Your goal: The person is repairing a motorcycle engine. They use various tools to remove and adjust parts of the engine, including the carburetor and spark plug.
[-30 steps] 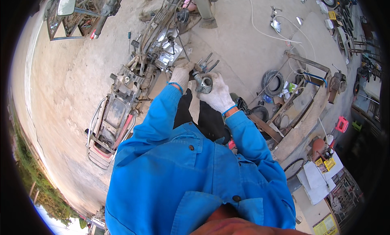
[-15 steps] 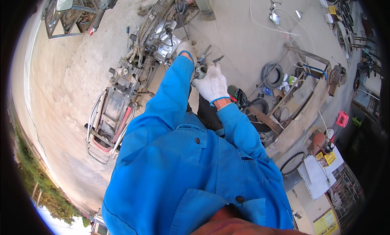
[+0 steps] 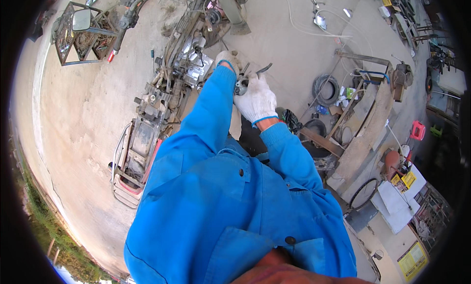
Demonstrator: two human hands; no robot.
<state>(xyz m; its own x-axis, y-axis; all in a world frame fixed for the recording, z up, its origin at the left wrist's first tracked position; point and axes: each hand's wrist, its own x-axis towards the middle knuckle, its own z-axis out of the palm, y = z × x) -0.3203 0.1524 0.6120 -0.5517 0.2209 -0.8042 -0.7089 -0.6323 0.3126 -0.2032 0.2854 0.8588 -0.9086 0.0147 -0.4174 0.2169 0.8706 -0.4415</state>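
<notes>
In front of me, my right hand (image 3: 257, 98), in a white knit glove, is closed round a small grey metal carburetor (image 3: 240, 86). A short dark hose (image 3: 264, 68) sticks out past its fingers. Close beside the carburetor is my left hand (image 3: 228, 60), also gloved, with its fingers curled. What those fingers grip is hidden by the glove and wrist. Left of both hands stands a stripped motorcycle frame (image 3: 169, 83). Its silvery engine (image 3: 197, 63) is nearest to my left hand.
A black tyre (image 3: 326, 88) lies on the concrete to the right, beside a wood and metal frame (image 3: 365, 122). Further right are a pink stool (image 3: 417, 130) and a white board (image 3: 392, 200). A metal rack (image 3: 83, 34) holding small parts is at far left.
My view has shifted a little, so the surroundings sit differently. The carburetor has turned slightly, and its round opening shows less. Both hands stay close together at it.
</notes>
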